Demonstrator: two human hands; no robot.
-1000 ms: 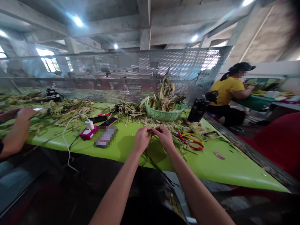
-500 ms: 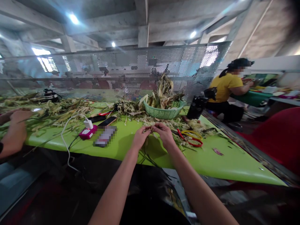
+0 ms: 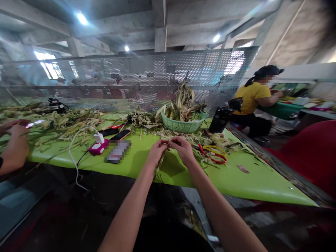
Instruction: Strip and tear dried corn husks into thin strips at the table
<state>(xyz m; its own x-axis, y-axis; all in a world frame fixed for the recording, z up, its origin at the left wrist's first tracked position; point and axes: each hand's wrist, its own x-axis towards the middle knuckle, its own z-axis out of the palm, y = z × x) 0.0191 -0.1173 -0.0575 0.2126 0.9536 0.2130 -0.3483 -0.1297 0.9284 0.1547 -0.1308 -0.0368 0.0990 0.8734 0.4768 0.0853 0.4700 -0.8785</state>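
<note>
My left hand (image 3: pixel 156 152) and my right hand (image 3: pixel 184 149) meet over the green table (image 3: pixel 244 182), both pinching a bunch of thin dry leaf strips (image 3: pixel 160 163) that hangs down below my left hand. The fingertips touch around its upper end. Just right of my right hand lie red and yellow handled scissors (image 3: pixel 214 154) among leaf scraps. A green basket (image 3: pixel 183 126) heaped with dried husks stands behind my hands.
A white charger on a pink box (image 3: pixel 98 145), a phone (image 3: pixel 120 135) and a cable lie at left. Husk piles (image 3: pixel 63 122) cover the far left. Another person's hands (image 3: pixel 14 140) work there. A person in yellow (image 3: pixel 256 101) sits at right. A mesh screen (image 3: pixel 147 80) backs the table.
My hands have stayed together over the table; the bunch of strips now hangs lower under my left hand. The other person's hands at left drifted slightly left.
</note>
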